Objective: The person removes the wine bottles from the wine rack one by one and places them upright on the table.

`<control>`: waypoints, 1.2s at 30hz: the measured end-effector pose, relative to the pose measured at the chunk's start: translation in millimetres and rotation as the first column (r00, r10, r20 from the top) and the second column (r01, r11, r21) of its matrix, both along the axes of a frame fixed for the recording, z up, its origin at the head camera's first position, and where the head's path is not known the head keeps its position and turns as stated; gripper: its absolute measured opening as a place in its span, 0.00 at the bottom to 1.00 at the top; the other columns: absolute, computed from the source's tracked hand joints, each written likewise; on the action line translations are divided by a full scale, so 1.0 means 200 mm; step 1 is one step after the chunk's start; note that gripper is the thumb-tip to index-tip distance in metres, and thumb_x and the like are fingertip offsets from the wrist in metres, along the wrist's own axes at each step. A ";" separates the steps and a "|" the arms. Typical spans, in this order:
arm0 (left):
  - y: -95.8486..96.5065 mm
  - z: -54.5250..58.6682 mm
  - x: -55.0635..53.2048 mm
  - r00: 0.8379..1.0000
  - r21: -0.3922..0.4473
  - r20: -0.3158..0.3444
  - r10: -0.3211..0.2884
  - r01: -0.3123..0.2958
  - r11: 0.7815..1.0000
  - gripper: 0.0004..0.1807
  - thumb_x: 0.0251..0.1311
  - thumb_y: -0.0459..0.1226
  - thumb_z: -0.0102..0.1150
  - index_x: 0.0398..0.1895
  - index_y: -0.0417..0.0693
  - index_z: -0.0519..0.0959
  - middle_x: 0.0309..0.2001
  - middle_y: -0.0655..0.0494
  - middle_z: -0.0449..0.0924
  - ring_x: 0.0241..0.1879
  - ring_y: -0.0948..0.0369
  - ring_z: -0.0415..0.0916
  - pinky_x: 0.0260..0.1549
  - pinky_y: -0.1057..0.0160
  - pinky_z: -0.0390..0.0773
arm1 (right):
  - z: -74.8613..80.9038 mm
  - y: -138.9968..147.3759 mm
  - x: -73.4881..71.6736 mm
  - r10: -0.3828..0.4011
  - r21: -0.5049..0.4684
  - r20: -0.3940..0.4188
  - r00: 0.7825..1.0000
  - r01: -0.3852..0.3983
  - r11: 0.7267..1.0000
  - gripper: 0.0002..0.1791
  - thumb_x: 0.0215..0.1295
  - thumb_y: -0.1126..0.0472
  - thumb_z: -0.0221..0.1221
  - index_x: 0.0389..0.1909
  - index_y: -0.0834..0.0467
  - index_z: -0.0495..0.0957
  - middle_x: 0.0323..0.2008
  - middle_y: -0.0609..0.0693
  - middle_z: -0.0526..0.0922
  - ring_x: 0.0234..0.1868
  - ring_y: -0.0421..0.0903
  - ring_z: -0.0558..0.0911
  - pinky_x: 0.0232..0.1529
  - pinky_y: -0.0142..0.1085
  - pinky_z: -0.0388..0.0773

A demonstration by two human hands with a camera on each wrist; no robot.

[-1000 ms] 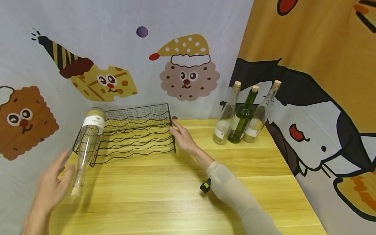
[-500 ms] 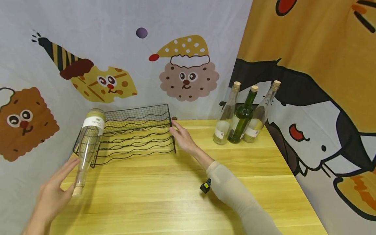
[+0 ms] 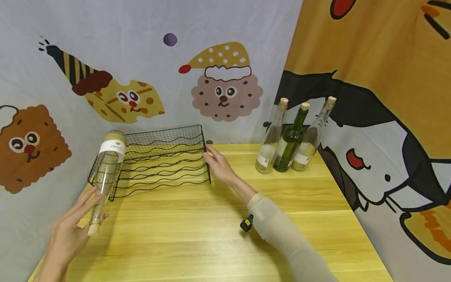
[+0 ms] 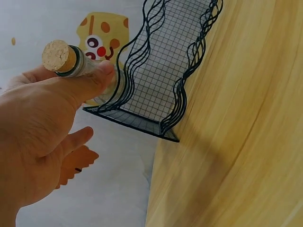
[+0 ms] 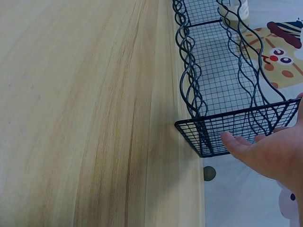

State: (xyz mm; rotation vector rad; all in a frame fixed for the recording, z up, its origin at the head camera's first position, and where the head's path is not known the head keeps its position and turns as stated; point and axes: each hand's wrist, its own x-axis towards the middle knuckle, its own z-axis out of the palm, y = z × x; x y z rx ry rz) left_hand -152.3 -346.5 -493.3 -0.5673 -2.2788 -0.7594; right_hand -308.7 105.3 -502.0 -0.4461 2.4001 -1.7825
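Observation:
A clear glass bottle (image 3: 112, 156) with a white label lies across the left end of a black wire wine rack (image 3: 162, 168), its corked neck jutting toward the near side. My left hand (image 3: 70, 231) grips that neck, with fingers on one side and the thumb on the other. In the left wrist view the thumb (image 4: 105, 68) presses the glass just behind the cork (image 4: 59, 56). At the rack's right end, my right hand (image 3: 221, 166) rests against the mesh side panel (image 5: 236, 125) with extended fingers; part of it falls outside the right wrist view.
Two clear corked bottles (image 3: 266, 156) and a green corked bottle (image 3: 292, 137) stand upright at the back right of the wooden table (image 3: 197, 235). A printed curtain (image 3: 141, 23) hangs behind the table. A small black device (image 3: 246, 223) is by the right sleeve.
My left hand has moved right to the bottle's neck and its fingers have closed round it. The bottle, the rack and my right hand look nearly unmoved.

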 end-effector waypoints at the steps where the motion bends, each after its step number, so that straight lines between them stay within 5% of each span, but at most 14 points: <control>1: 0.00 0.00 -0.01 1.000 -0.003 -0.007 -0.006 0.006 1.000 0.44 0.78 0.70 0.57 0.65 0.39 0.90 0.78 0.45 0.81 0.77 0.88 0.66 0.23 0.85 0.70 | 0.00 0.00 0.00 0.000 -0.002 0.001 1.000 0.000 1.000 0.41 0.93 0.36 0.44 0.94 0.51 0.52 0.91 0.56 0.62 0.86 0.62 0.72 0.87 0.62 0.71; 8: 0.03 -0.01 -0.02 0.999 -0.026 -0.034 -0.033 0.032 0.999 0.43 0.81 0.67 0.52 0.66 0.37 0.89 0.78 0.43 0.81 0.86 0.71 0.64 0.17 0.81 0.67 | 0.00 0.00 0.01 0.010 -0.005 0.004 1.000 -0.010 1.000 0.41 0.93 0.35 0.43 0.94 0.50 0.51 0.91 0.55 0.61 0.87 0.61 0.71 0.88 0.63 0.70; 23: 0.09 0.04 -0.01 0.993 0.006 -0.078 -0.087 0.088 0.996 0.36 0.85 0.59 0.52 0.62 0.33 0.90 0.73 0.37 0.84 0.84 0.69 0.70 0.14 0.83 0.58 | -0.01 0.00 0.00 0.013 -0.025 0.007 1.000 -0.013 1.000 0.40 0.93 0.36 0.43 0.94 0.48 0.51 0.90 0.57 0.63 0.87 0.61 0.71 0.89 0.63 0.69; 36: 0.17 0.10 0.00 0.984 -0.004 -0.141 -0.113 0.114 0.994 0.33 0.87 0.54 0.52 0.56 0.31 0.91 0.72 0.41 0.86 0.83 0.68 0.71 0.18 0.80 0.63 | -0.01 0.00 0.00 0.009 -0.022 0.003 1.000 -0.009 1.000 0.40 0.92 0.34 0.43 0.94 0.45 0.52 0.88 0.58 0.67 0.86 0.62 0.71 0.88 0.62 0.69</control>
